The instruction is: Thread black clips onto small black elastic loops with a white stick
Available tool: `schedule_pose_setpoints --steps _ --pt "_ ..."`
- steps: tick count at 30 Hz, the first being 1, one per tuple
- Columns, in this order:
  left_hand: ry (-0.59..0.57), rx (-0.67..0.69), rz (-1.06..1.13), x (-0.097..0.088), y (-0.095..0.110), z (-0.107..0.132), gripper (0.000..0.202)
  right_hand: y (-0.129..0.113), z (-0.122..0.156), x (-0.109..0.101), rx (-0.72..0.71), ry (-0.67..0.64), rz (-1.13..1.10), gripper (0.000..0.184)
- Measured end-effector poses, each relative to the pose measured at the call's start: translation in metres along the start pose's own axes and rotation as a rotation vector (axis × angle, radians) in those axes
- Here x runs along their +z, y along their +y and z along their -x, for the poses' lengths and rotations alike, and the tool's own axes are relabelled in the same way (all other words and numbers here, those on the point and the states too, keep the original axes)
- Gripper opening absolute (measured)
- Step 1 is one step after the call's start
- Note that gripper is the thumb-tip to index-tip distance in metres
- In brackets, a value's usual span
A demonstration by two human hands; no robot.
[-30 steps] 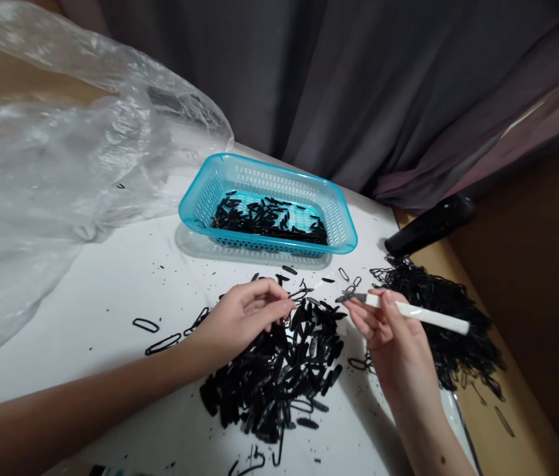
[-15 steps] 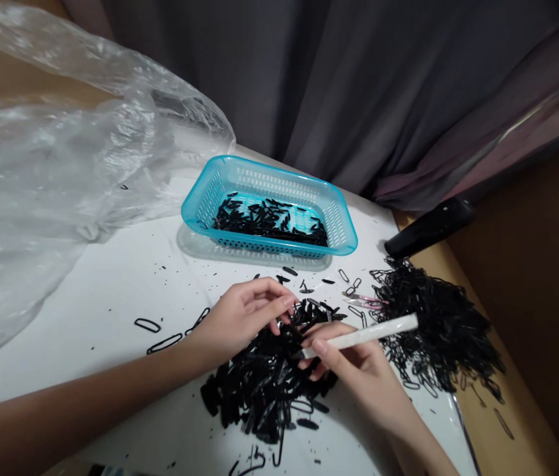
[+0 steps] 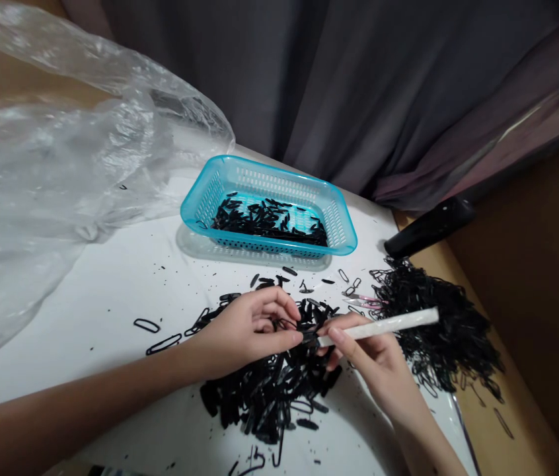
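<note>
My left hand [image 3: 252,330] is over the middle pile of small, flat black pieces [image 3: 269,396]. Its thumb and fingers pinch one black piece [image 3: 310,336], which is partly hidden by the fingertips. My right hand [image 3: 378,354] grips a slim white stick-shaped tool [image 3: 398,322], slanting up to the right. The tool's lower end meets or nearly meets the held black piece; what kind of tip it has cannot be made out. Thin black loops [image 3: 163,344] lie left of the pile, near my left forearm.
A blue perforated basket [image 3: 279,248] with black pieces inside stands behind the pile. At the right are a heap of black loops [image 3: 448,330], a small pink-handled tool [image 3: 366,302] and a black cylinder [image 3: 428,228]. Clear plastic sheeting [image 3: 61,172] covers the left side.
Both hands have shifted slightly, the right one moving up and right with the white tool. A black piece now shows between my left fingertips at the tool's end.
</note>
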State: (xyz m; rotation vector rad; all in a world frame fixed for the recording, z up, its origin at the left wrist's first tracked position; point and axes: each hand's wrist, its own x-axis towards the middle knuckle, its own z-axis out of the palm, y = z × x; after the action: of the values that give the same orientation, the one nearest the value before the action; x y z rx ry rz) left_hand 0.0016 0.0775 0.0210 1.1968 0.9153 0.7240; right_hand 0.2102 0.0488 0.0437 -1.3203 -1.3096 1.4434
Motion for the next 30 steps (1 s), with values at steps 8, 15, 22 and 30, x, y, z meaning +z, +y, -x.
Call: schedule_pose_setpoints --steps 8,15,22,30 --pt "-0.052 -0.052 -0.170 0.001 0.000 0.000 0.017 -0.001 -0.001 0.001 -0.027 0.008 0.029 0.017" --pt "-0.020 -0.058 -0.139 0.000 -0.001 -0.002 0.018 0.000 0.002 0.005 -0.429 0.202 0.193 0.015" --pt "-0.030 -0.065 -0.113 0.000 0.000 -0.001 0.022 0.004 0.004 0.003 -0.492 0.028 0.306 0.021" --pt "-0.067 -0.028 -0.110 -0.002 0.005 0.000 0.020 0.007 0.003 -0.007 -0.477 -0.106 0.371 0.030"
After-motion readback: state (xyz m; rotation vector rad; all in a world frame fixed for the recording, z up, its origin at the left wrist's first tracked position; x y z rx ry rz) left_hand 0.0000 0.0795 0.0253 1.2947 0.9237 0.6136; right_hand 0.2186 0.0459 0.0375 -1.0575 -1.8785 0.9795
